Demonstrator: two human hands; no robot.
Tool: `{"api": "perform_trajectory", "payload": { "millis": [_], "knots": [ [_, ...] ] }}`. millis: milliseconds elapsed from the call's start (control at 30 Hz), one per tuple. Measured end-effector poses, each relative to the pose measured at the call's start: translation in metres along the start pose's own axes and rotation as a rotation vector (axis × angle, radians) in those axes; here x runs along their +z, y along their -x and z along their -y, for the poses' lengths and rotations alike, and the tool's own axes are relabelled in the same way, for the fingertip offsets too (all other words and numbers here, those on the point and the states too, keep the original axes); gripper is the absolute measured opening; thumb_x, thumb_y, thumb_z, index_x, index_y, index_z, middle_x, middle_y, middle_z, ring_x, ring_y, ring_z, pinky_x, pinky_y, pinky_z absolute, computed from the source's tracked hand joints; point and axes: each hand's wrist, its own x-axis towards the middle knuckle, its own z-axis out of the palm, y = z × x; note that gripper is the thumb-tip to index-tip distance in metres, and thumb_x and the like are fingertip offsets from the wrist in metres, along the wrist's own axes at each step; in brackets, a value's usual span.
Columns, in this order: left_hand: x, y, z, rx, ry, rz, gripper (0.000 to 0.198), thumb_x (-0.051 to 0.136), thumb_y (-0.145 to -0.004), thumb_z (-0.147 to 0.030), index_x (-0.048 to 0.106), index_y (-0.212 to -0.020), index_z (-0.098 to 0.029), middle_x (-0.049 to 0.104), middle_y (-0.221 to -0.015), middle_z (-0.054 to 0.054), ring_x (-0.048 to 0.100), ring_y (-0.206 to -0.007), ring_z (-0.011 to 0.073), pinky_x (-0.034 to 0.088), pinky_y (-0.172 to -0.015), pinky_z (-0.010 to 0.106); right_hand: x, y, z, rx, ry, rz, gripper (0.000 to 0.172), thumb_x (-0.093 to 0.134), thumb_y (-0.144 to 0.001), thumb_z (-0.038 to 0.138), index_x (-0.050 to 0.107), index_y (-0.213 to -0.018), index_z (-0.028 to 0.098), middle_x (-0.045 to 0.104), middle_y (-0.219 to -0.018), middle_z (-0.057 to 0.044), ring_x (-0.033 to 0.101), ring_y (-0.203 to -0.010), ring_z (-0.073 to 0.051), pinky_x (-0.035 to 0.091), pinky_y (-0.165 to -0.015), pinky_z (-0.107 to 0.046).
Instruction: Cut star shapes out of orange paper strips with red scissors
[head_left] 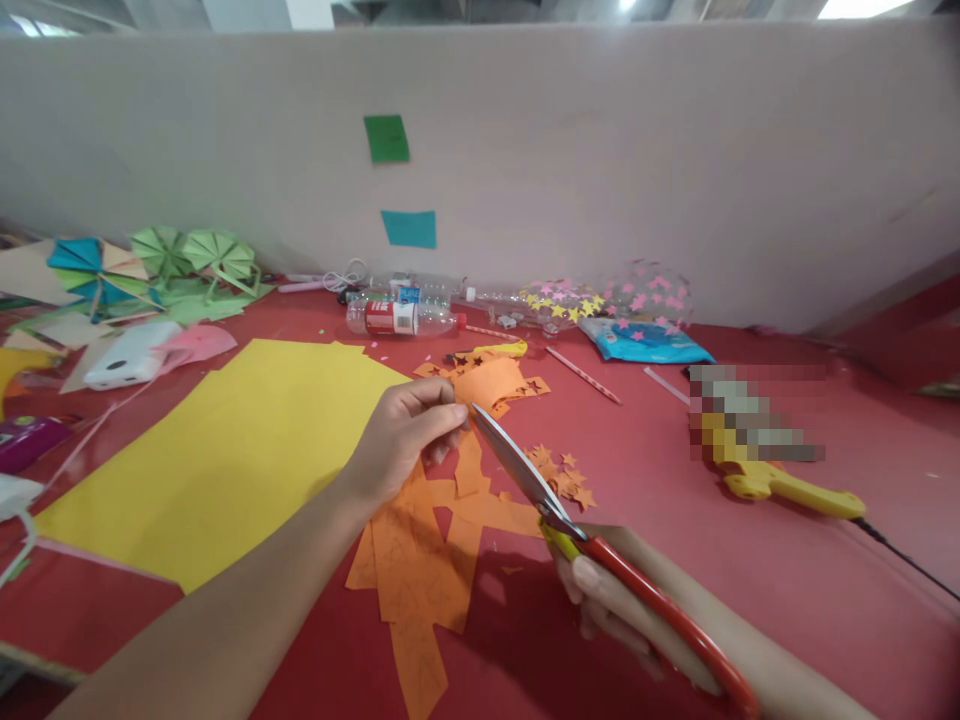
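My left hand is closed in a pinch over the orange paper scraps; what its fingertips hold is too small to make out. In my right hand are red-handled scissors, blades together, their tip close to my left fingertips. Small orange stars lie in a pile behind the scissors. Beyond my left hand sits a curled orange paper piece with star shapes around it. A large yellow sheet lies to the left, partly behind my left forearm.
Plastic bottles lie along the back, beside a blue packet and a striped straw. A yellow glue gun with a cord is at the right. Paper pinwheels and a white device stand at the left.
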Motion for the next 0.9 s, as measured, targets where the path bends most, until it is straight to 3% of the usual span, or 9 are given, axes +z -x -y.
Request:
{"api": "perform_trajectory", "payload": {
  "millis": [233, 567, 900],
  "knots": [
    [0.000, 0.000, 0.001, -0.007, -0.007, -0.006, 0.020, 0.059, -0.076, -0.022, 0.054, -0.058, -0.016, 0.052, -0.050, -0.004, 0.042, -0.040, 0.0035, 0.032, -0.039, 0.016, 0.000, -0.002, -0.006, 0.073, -0.026, 0.012, 0.059, 0.044, -0.079, 0.078, 0.044, -0.066, 0.020, 0.043, -0.049, 0.006, 0.030, -0.033, -0.004, 0.023, -0.031, -0.016],
    [-0.002, -0.001, -0.003, -0.037, -0.002, 0.009, 0.021, 0.060, -0.073, -0.023, 0.052, -0.055, -0.016, 0.051, -0.047, -0.005, 0.042, -0.038, 0.0037, 0.030, -0.037, 0.016, 0.000, 0.000, 0.000, 0.108, 0.014, -0.002, 0.068, 0.039, -0.067, 0.089, 0.040, -0.065, 0.020, 0.045, -0.050, 0.006, 0.031, -0.033, -0.002, 0.023, -0.030, -0.014],
    [-0.002, -0.001, -0.004, -0.049, -0.010, 0.011, 0.021, 0.059, -0.073, -0.023, 0.051, -0.055, -0.016, 0.050, -0.046, -0.005, 0.041, -0.037, 0.0039, 0.030, -0.038, 0.017, 0.003, 0.001, 0.010, 0.127, 0.079, -0.055, 0.056, 0.045, -0.078, 0.074, 0.036, -0.063, 0.021, 0.042, -0.050, 0.006, 0.029, -0.036, -0.003, 0.021, -0.032, -0.014]
  ]
}}
